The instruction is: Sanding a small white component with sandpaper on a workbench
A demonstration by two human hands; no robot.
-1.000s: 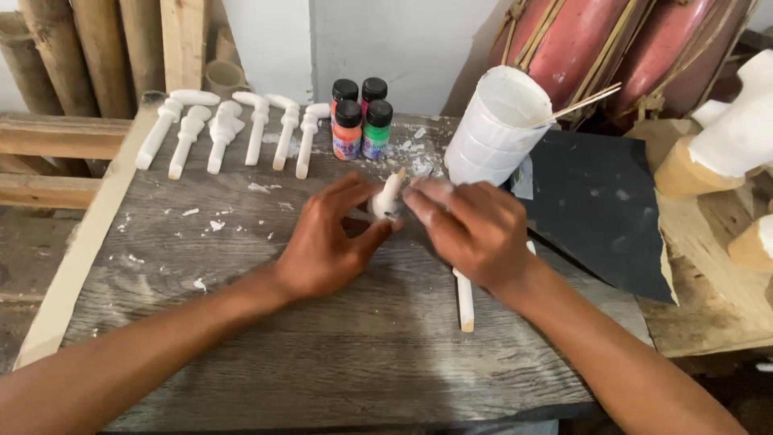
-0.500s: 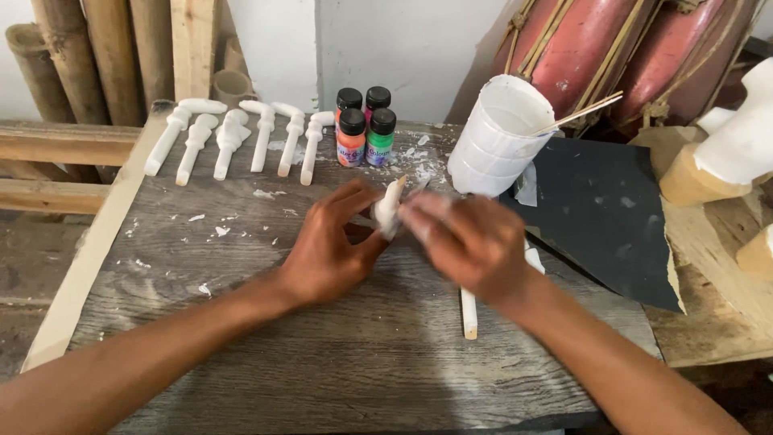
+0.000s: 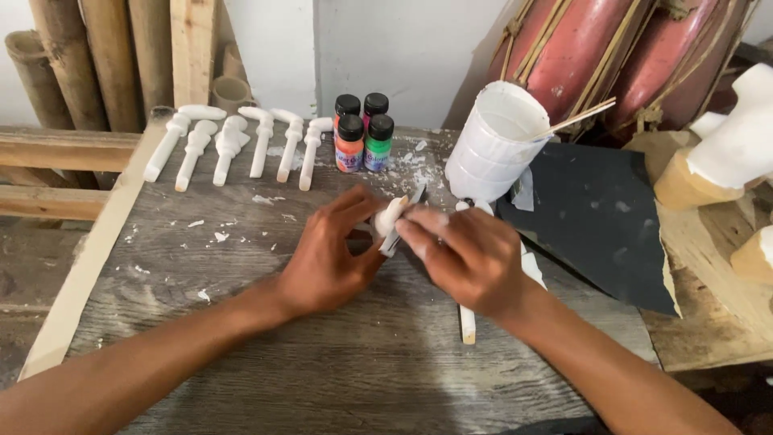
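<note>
My left hand (image 3: pixel 326 258) grips a small white carved piece (image 3: pixel 390 216) over the grey wooden table (image 3: pixel 241 354). My right hand (image 3: pixel 467 258) presses a thin grey blade-like tool (image 3: pixel 403 221) against that piece. Both hands meet at the middle of the table, fingers dusted white. A white stick (image 3: pixel 466 324) lies on the table under my right wrist.
Several white carved pegs (image 3: pixel 233 145) lie in a row at the back left. Small paint bottles (image 3: pixel 362 133) stand behind my hands. A white container (image 3: pixel 491 145) with a stick leans at the back right, beside a black sheet (image 3: pixel 596 217). Red drums (image 3: pixel 612 56) and bamboo poles (image 3: pixel 80 56) line the wall.
My hands stay together on the white piece; the right hand has shifted slightly against it. The view has drifted a little.
</note>
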